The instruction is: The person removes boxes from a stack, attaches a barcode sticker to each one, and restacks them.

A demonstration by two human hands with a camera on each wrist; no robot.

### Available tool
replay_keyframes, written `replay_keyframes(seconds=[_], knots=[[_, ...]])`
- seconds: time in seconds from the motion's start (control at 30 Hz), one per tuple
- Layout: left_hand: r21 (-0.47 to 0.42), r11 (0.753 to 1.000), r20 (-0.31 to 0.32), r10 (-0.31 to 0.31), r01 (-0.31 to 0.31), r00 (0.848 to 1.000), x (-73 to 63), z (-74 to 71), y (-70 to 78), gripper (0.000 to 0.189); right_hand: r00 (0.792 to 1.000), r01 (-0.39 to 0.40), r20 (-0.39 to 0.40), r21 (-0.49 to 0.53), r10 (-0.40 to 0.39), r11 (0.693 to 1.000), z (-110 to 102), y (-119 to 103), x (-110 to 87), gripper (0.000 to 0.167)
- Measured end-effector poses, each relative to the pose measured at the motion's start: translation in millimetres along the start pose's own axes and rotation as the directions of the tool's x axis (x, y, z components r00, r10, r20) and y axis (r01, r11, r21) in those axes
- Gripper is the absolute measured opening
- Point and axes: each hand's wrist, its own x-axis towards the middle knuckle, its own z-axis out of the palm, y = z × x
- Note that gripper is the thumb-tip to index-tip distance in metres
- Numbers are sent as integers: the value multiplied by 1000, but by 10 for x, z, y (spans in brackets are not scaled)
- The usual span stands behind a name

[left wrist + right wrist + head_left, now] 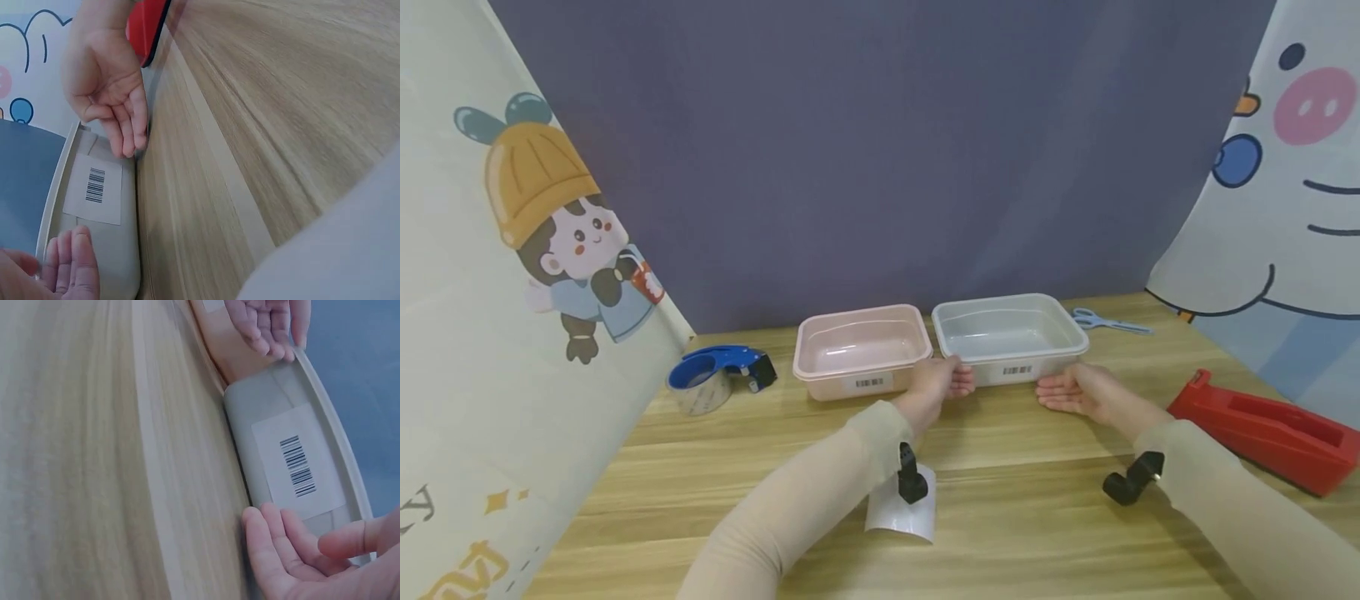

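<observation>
A whitish plastic box (1009, 372) with a barcode label (298, 464) on its front side stands on the wooden table. At its front left corner is my left hand (934, 382), fingers loosely extended, palm turned toward the box. My right hand (1081, 392) is by the front right corner, its fingers fairly straight along the lower side. In the right wrist view the right thumb (353, 539) lies near the rim. Whether either hand touches the box firmly, I cannot tell. To the left stands a pink box (831, 387), also labelled, close to the left hand.
A blue tape dispenser (730, 360) with a tape roll stands on the left. Light blue scissors (1108, 322) lie behind the right hand. A red tape dispenser (1262, 429) sits at the right, by the right forearm. Under the left forearm lies a white sheet (902, 512).
</observation>
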Motion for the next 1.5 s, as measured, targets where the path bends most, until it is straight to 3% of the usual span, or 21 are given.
replay_keyframes(seconds=[0.23,0.4,0.67,0.9,1.07,1.4,1.5], knots=[[65,998,39,0,-2,999,-42,-40,3,38,998,30,58,-65,-26,997,3,-19,-66,43],[99,995,88,-3,-6,996,-100,-62,38,32,994,68,96,-85,-59,994,-21,-62,-113,40],[206,974,220,42,-89,975,-284,-207,249,27,980,141,154,-117,-123,983,-51,-234,-202,38],[284,948,169,102,-147,980,-301,-472,443,30,969,217,165,-232,-182,948,-33,-429,-208,44],[300,933,154,159,-199,975,-299,-729,544,33,961,274,127,-276,-248,921,-45,-568,-235,43],[425,886,126,147,-187,981,-380,-1164,714,40,946,313,30,-341,-322,887,-95,-734,-365,46],[465,866,121,145,-185,982,-412,-1270,745,42,934,335,24,-399,-355,854,-102,-758,-390,48]])
